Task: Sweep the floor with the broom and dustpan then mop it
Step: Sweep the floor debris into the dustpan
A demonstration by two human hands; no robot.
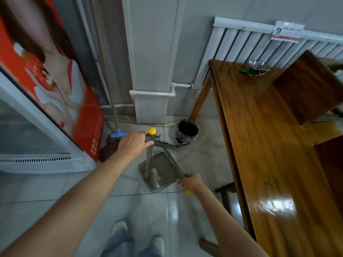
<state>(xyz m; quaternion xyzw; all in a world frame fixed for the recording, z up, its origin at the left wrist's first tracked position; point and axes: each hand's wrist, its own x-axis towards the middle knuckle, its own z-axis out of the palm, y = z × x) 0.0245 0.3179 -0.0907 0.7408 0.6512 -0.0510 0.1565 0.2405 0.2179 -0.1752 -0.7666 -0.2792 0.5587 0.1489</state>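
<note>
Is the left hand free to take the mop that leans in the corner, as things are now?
Probably not yet. The left hand grips the top of the dustpan handle, so it is occupied. The mop stands just behind it beside the fridge, with nothing between; after letting go it looks reachable.

Both bare arms reach forward and down. The left hand (134,144) is further out, its fingers curled around the top of a grey handle (148,158). The right hand (191,182) is nearer the body, fingers closed around a second handle (173,164).
</note>
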